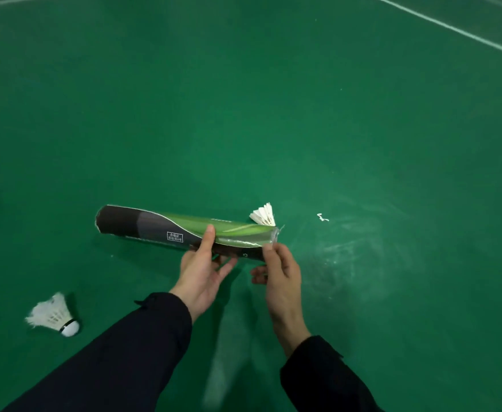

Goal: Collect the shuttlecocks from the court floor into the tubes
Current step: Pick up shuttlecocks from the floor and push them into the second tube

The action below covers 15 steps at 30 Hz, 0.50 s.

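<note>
Head view: the left hand [202, 272] curls its grip round a green-and-black cardboard shuttlecock tube [181, 230] held level above the green court floor [273, 114]; the right hand [279, 278] pinches its right end, beside a white feather shuttlecock [263, 215].

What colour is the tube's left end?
Black, fading through grey into green toward the right end of the tube; shows in the head view.

Head-worn view, downward onto court floor [273, 114]

An indoor badminton court is showing here: green sport floor [273, 114] is stretching out, a white boundary line [452, 28] is crossing it, feather shuttlecocks [54, 316] are lying about.
</note>
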Available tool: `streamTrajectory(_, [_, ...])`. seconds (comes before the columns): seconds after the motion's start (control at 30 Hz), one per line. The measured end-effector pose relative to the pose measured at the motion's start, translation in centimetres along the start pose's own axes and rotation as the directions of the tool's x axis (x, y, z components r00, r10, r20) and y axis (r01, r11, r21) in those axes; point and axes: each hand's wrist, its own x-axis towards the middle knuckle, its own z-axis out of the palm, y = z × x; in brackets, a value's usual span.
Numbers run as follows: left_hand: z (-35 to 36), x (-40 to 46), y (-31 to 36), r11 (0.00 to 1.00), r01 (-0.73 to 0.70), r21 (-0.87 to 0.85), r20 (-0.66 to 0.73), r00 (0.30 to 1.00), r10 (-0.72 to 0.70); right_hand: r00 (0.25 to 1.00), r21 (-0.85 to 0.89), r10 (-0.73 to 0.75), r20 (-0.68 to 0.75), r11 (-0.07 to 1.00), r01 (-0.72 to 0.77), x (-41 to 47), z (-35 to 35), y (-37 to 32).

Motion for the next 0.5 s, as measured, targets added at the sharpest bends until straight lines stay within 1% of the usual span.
streamTrajectory(0.07, [0.8,0.9,-0.1,0.999,-0.004,-0.034,-0.034,0.999,0.003,0.987,0.010,-0.073,-0.141,0.997,0.075,1.9,0.0,0.1])
streamTrajectory(0.13, [0.7,1.7,0.4,0.998,-0.003,-0.056,-0.057,0.998,0.000,0.971,-0.064,-0.099,-0.219,0.994,0.087,4.6,-0.1,1.0])
streamTrajectory(0.17, [0.6,2.0,0.7,0.999,-0.004,-0.047,-0.063,0.998,0.001,0.972,-0.112,-0.089,-0.218,0.991,0.066,5.9,0.0,1.4])
streamTrajectory(0.23, [0.4,2.7,1.4,0.999,-0.032,-0.008,-0.058,0.998,0.032,0.984,-0.224,-0.051,-0.171,0.975,0.012,8.2,0.3,2.5])
streamTrajectory(0.27, [0.5,2.9,1.8,0.999,-0.053,0.011,-0.051,0.997,0.054,0.987,-0.313,-0.069,-0.142,0.950,0.021,9.2,0.5,3.3])
streamTrajectory(0.3, [0.7,3.1,2.2,0.997,-0.071,0.025,-0.049,0.996,0.072,0.986,-0.444,-0.131,-0.099,0.893,0.074,9.9,0.7,3.7])
streamTrajectory(0.33, [1.0,3.5,2.6,0.996,-0.083,0.033,-0.056,0.995,0.085,0.978,-0.587,-0.205,-0.031,0.796,0.148,10.7,0.7,4.2])
streamTrajectory(0.4, [1.3,4.0,3.1,0.994,-0.100,0.047,-0.073,0.992,0.103,0.940,-0.798,-0.314,0.138,0.527,0.293,12.4,0.8,4.8])
streamTrajectory(0.47, [1.3,4.4,3.6,0.991,-0.107,0.084,-0.084,0.990,0.114,0.878,-0.875,-0.374,0.298,0.261,0.408,14.3,0.3,5.6])
streamTrajectory(0.5, [1.1,4.4,3.7,0.989,-0.110,0.099,-0.084,0.989,0.118,0.858,-0.886,-0.378,0.349,0.165,0.433,15.0,0.1,5.8])
